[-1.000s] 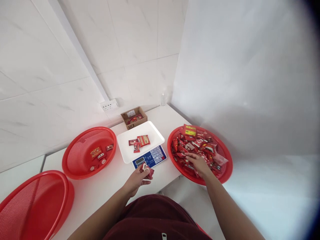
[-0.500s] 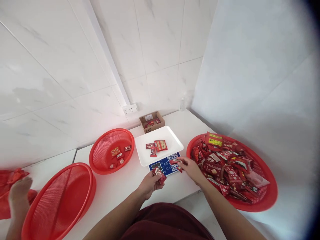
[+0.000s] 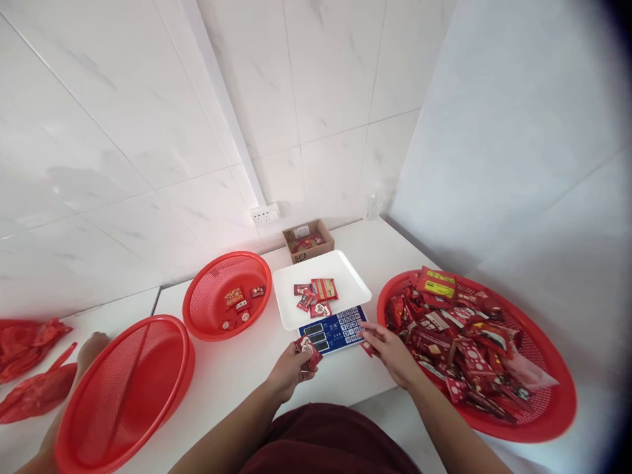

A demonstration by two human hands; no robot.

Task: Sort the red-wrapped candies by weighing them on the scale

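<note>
My left hand (image 3: 290,370) is closed around red snack packets (image 3: 307,353) with white lettering, just in front of the scale. My right hand (image 3: 390,352) hovers at the right end of the scale's blue keypad (image 3: 332,330), its fingers pinching a small red packet (image 3: 368,349) that they partly hide. Behind the keypad lies the scale's white tray (image 3: 351,280). On it rest several red packets: a larger one with a beige label (image 3: 324,288), a packet with white characters (image 3: 320,309) near the front edge, and smaller ones beside them.
At right stands a red basket (image 3: 557,421) heaped with packets. Left are a red basket (image 3: 202,303) holding several packets and a large red basket (image 3: 123,395). A cardboard box (image 3: 311,252) sits behind the tray. Another person's hand (image 3: 92,347) is near red plastic bags (image 3: 42,394).
A packet with white characters now lies on the tray's front, released from my right hand, which has drawn back right. At far left, the other person's hand has shifted behind the large basket.
</note>
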